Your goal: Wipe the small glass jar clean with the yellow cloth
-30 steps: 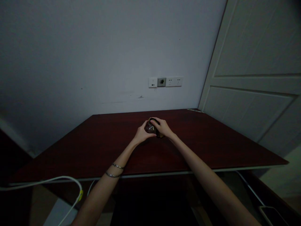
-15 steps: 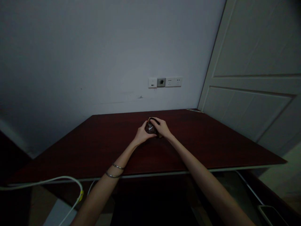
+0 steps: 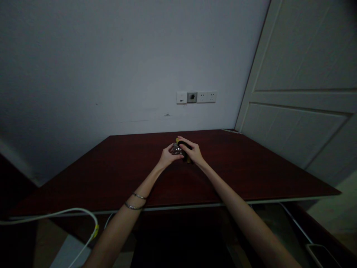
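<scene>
My left hand (image 3: 166,157) curls round a small shiny, clear-looking rounded object (image 3: 177,149), thumb on its near side and fingers on its far side. Against its right side my right hand (image 3: 194,152) grips a black part with yellow edges (image 3: 184,144). Whether the shiny and the black-and-yellow parts are one thing cannot be told at this size and in this dim light. Both hands meet over the middle of the dark red table (image 3: 139,173), and the fingers hide much of what they hold.
White sockets (image 3: 206,97) and a grey socket (image 3: 192,97) sit on the wall behind the table. A white cable (image 3: 69,210) loops at the front left edge. To the right stands a white panelled door (image 3: 299,123); a phone-like object (image 3: 323,256) lies low at the right.
The held object has turned a little in my hands. Its shiny face looks smaller and brighter, and more yellow shows at the edges beside my right hand.
</scene>
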Demonstrator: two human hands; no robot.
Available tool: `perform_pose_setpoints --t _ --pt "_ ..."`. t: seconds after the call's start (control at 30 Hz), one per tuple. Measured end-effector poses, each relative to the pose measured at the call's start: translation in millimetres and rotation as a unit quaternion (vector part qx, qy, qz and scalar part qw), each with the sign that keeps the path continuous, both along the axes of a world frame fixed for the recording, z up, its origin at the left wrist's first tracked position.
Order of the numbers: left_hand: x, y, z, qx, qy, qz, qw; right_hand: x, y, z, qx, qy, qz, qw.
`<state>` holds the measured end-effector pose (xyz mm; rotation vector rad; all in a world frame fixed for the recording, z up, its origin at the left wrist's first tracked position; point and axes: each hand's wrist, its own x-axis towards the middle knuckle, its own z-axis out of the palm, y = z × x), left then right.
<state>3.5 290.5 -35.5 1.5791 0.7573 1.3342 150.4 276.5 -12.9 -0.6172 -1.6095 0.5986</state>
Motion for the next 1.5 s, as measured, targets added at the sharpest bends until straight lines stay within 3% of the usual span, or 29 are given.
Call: perform_pose_setpoints --t 0.13,0.37,0.57,0.7,0.87,1.13,1.5 --pt "0.2 -4.3 2.4 -0.006 0.006 -0.016 1.0 3.0 2.6 0.2 -0.036 0.03 0.0 0.999" --pt "-0.6 1.4 0.2 0.002 -0.003 0.001 1.0 0.6 -8.1 -1.1 0.033 -0.014 0.013 0.999" --pt "-0.9 -0.5 2.3 0.035 0.01 -0.003 0.999 0.0 -0.9 9.2 -0.002 -0.013 -0.003 1.0" --pt "-1.8 1.2 2.4 0.058 0.037 0.031 0.997 2.4 -5.9 14.0 0.056 -0.094 -0.008 0.994" --pt "-5.7 9.1 -2.2 0.097 0.094 0.074 0.988 2.4 -12.8 15.8 0.165 -0.26 0.019 0.951" --pt "-3.2 4.3 -4.3 0.112 0.138 0.093 0.98 -2.1 13.4 16.8 0.133 -0.226 -0.084 0.961" --pt "-5.8 10.2 -6.1 0.137 0.208 0.16 0.955 -8.6 -12.6 8.5 0.173 -0.276 -0.052 0.944"
